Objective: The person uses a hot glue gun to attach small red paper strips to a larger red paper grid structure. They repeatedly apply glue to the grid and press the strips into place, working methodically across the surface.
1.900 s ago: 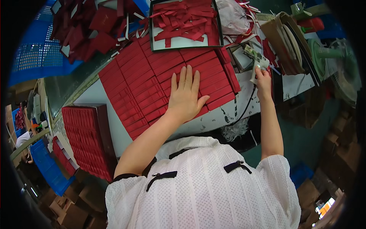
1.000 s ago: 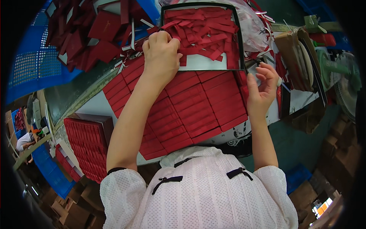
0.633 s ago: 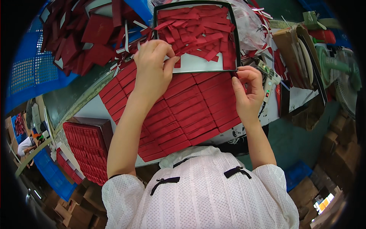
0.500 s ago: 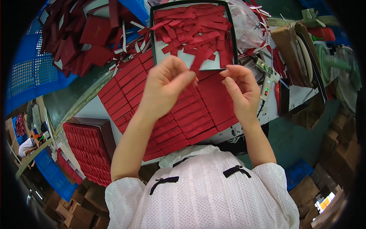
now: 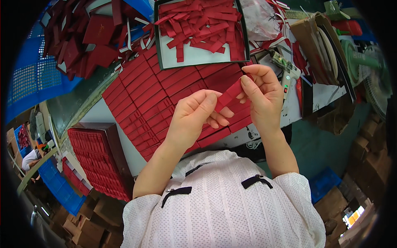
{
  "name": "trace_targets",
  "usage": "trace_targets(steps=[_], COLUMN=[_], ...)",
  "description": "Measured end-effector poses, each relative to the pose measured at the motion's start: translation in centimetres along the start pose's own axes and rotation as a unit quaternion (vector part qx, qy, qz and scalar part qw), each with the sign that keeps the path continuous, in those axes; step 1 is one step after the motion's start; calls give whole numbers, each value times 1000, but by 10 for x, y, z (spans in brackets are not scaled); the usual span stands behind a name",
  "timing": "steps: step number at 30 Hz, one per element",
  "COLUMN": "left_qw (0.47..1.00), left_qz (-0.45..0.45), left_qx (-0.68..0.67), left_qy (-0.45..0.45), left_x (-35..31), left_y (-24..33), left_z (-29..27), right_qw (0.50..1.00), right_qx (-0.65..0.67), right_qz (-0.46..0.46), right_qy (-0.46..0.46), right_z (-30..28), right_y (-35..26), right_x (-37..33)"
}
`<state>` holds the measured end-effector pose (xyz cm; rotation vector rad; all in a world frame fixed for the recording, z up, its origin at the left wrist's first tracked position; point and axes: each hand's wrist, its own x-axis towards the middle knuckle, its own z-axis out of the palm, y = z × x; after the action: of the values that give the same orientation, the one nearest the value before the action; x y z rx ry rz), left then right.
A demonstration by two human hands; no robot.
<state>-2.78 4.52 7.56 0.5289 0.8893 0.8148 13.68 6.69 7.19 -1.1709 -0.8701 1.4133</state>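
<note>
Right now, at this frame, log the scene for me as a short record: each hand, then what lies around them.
Left hand: pinches the near end of a red strip
Right hand: pinches the strip's other end
Under the hands: rows of red blocks
Beyond: dark-rimmed tray of loose red strips
Right: white handheld tool, not held
Left: another red stack

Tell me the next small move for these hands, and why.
I'd probably lower the red strip toward the red boxes: the left hand and right hand each pinch one end, it looks fairly straight, and the boxes lie beneath it.
</note>
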Motion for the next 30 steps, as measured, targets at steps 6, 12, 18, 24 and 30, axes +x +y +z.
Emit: trace_targets(steps=[6, 12, 18, 24, 30], left_qw=[999, 998, 998, 998, 997], left_qz=[1, 26, 32, 33, 31], left_qx=[48, 53, 49, 43, 60], left_qy=[21, 25, 23, 24, 36], left_x=[-6, -9, -14, -19, -21], left_y=[0, -1, -1, -2, -3], left_z=[7, 5, 5, 2, 0], right_qw=[1000, 999, 999, 1000, 999], right_qx=[-5, 30, 20, -3, 7], right_qz=[-3, 27, 25, 14, 23], right_qy=[-8, -19, -27, -26, -23], right_z=[-1, -7, -6, -3, -3], right_y=[-1, -3, -5, -4, -4], right_x=[-7, -11, -15, -19, -21])
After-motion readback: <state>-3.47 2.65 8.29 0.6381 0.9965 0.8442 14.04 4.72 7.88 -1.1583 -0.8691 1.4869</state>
